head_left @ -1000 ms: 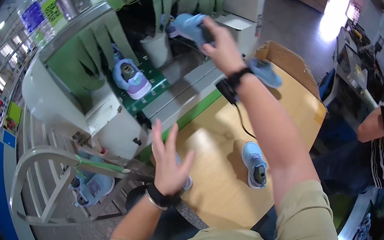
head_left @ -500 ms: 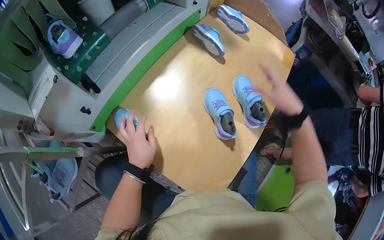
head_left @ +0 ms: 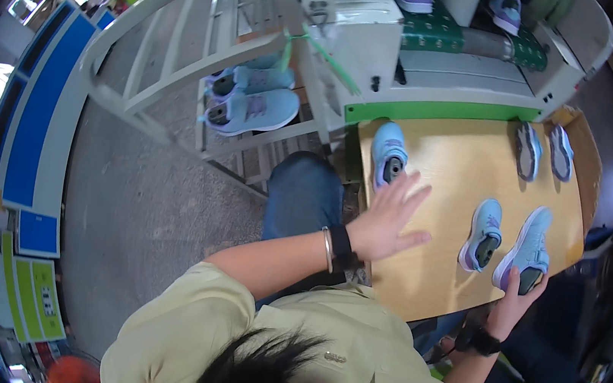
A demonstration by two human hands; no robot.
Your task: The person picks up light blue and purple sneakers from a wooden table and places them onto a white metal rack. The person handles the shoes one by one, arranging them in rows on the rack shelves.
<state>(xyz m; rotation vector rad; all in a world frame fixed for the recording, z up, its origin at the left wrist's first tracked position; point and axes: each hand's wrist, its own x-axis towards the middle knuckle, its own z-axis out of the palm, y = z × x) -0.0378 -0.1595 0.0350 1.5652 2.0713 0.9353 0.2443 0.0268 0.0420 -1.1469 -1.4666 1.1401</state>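
My right hand (head_left: pixel 513 303) is closed around the heel of a light-blue and purple sneaker (head_left: pixel 533 241) at the right edge of a wooden table (head_left: pixel 426 275). A dark form fills that shoe's opening. Beside it, to the left, a matching sneaker (head_left: pixel 486 227) stands on the table. Fingers spread and holding nothing, my left hand (head_left: pixel 388 221) hovers over the table's left part, just below another light-blue sneaker (head_left: pixel 389 144). At the far right, two sneakers lie on their sides, a nearer one (head_left: pixel 528 151) and a farther one (head_left: pixel 561 152), with soles showing.
Along the table's back runs a machine with a green edge (head_left: pixel 446 114) and a green roller (head_left: pixel 433 32) with sneakers around it. On the left, a metal rack (head_left: pixel 181 92) carries more sneakers (head_left: pixel 255 111). A cardboard border (head_left: pixel 584 160) rims the table's right end.
The view has swung left. My right hand, empty earlier, has taken hold of a sneaker's heel. My left hand has come away from the sneaker at the table's left corner.
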